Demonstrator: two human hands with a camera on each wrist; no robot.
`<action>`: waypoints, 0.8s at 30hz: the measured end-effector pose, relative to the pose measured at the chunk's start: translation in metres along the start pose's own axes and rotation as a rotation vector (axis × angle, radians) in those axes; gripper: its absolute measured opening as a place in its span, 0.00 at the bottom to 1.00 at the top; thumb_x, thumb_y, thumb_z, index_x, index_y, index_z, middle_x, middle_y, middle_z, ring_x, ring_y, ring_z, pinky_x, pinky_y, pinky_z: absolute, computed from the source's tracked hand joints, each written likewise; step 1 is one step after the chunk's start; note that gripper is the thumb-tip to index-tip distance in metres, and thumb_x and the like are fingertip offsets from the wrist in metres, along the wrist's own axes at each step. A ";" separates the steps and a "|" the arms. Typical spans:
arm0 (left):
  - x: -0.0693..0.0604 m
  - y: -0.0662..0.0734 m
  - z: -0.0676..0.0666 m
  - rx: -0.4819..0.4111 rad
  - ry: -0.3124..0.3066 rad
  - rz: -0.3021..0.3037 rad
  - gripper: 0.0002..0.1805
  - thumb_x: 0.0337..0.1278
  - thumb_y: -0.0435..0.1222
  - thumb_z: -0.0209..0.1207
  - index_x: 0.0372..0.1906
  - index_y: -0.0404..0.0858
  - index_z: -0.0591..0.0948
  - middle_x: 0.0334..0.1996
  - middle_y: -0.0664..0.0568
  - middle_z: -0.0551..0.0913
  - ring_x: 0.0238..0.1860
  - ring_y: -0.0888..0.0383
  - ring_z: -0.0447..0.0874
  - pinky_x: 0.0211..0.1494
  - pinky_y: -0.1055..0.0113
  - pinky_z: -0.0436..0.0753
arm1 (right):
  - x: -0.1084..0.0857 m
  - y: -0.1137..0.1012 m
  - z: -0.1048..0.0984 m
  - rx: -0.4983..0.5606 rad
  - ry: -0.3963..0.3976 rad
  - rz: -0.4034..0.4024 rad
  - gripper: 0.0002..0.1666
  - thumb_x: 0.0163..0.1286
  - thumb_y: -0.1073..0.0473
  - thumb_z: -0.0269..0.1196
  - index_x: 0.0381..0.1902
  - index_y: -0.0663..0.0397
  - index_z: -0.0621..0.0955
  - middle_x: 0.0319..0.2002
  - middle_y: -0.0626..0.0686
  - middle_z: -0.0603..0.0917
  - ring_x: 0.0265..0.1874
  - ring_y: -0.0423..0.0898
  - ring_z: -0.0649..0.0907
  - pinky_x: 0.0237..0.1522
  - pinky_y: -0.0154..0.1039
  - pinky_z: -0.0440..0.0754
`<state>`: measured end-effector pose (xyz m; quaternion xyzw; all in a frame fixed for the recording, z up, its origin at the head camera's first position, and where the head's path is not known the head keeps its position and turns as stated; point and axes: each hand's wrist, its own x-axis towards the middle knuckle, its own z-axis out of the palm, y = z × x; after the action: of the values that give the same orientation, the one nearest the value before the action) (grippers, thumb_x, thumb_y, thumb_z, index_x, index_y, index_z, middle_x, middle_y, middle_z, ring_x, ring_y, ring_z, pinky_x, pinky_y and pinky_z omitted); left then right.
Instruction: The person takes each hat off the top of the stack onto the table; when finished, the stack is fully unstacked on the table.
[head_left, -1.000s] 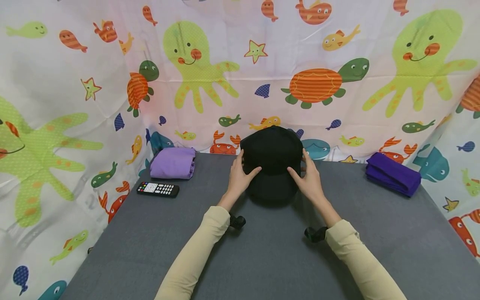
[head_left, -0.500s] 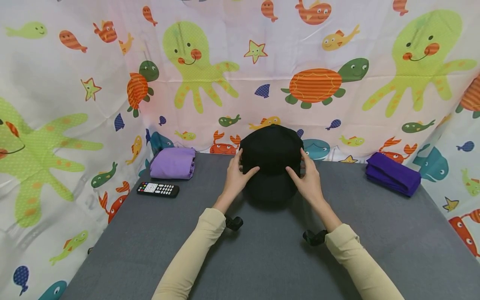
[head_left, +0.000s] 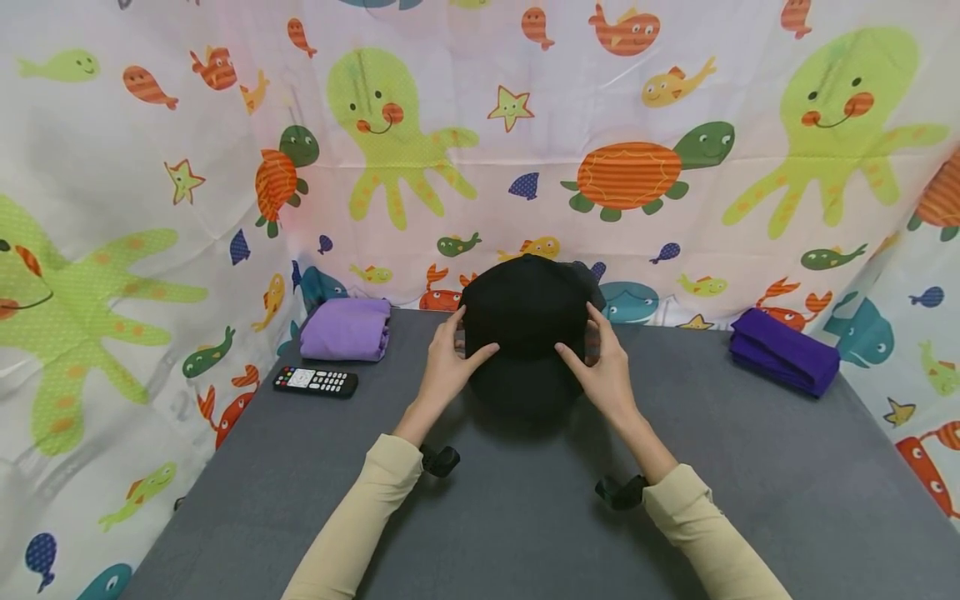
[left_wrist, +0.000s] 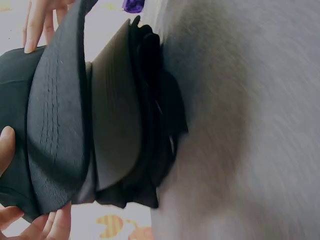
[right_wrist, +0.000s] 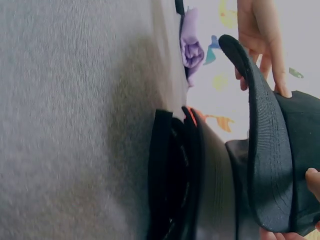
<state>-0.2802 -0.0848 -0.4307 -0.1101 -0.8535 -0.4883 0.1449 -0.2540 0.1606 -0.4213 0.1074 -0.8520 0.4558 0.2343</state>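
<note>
Both hands hold a black baseball cap (head_left: 525, 304) by its sides, its brim facing the person. My left hand (head_left: 444, 367) has its thumb on the front of the cap and the fingers at the left side. On the opposite side my right hand (head_left: 606, 375) grips in the same way. Beneath it, in the left wrist view, a second dark cap (left_wrist: 116, 125) shows a greyish brim, close to the table; the right wrist view shows this lower cap's brim (right_wrist: 217, 185) too. More dark fabric and a strap lie under that brim, partly hidden.
A folded lavender cloth (head_left: 345, 330) and a black remote control (head_left: 315, 381) lie at the back left of the grey table (head_left: 517, 517). Toward the back right is a folded dark purple cloth (head_left: 783, 352). A printed sea-animal curtain (head_left: 450, 50) hangs behind and at both sides.
Both hands and the held black cap have moved a little to the left. At its upper right, more of a dark shape behind it shows now. The cloths and remote stay put.
</note>
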 end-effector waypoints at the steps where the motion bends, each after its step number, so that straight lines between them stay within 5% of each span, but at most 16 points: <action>1: -0.002 -0.001 -0.003 0.012 0.000 0.001 0.47 0.46 0.57 0.64 0.71 0.49 0.58 0.54 0.47 0.70 0.41 0.54 0.76 0.41 0.62 0.81 | -0.001 -0.002 0.001 0.004 -0.006 -0.006 0.44 0.61 0.50 0.65 0.71 0.42 0.57 0.58 0.61 0.72 0.42 0.54 0.79 0.37 0.48 0.80; 24: -0.035 -0.028 -0.065 0.147 -0.068 -0.063 0.48 0.45 0.61 0.62 0.69 0.44 0.60 0.52 0.47 0.72 0.39 0.53 0.77 0.40 0.61 0.81 | -0.032 -0.022 0.044 0.005 -0.208 -0.064 0.51 0.57 0.54 0.68 0.72 0.40 0.53 0.60 0.59 0.69 0.43 0.51 0.80 0.38 0.40 0.82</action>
<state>-0.2475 -0.1568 -0.4340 -0.0887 -0.8945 -0.4246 0.1079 -0.2307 0.1108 -0.4418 0.1821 -0.8666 0.4366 0.1587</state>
